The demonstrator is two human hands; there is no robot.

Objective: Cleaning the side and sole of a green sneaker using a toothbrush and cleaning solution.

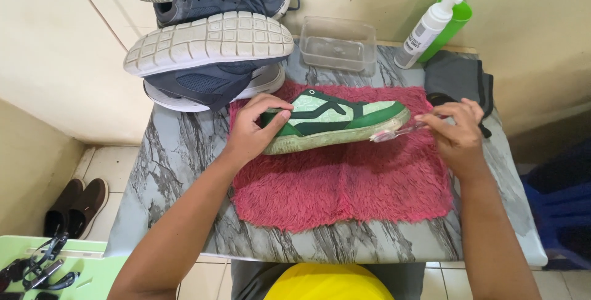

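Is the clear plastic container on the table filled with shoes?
No, the clear plastic container holds no shoe; the green shoe lies on the pink mat.

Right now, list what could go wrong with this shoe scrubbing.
The left hand steadies the green shoe only at its heel, so hard strokes from the toothbrush in the right hand might twist it. The stacked shoes overhang the table edge and could be knocked off.

Soft, even daylight fills the room, bright with no harsh glare. Shadows stay faint, pooling only under the shoe [332, 121] on the pink mat [345, 183]. The marble desk [178, 152] looks sharp; the frame's edges bow slightly from the wide lens.
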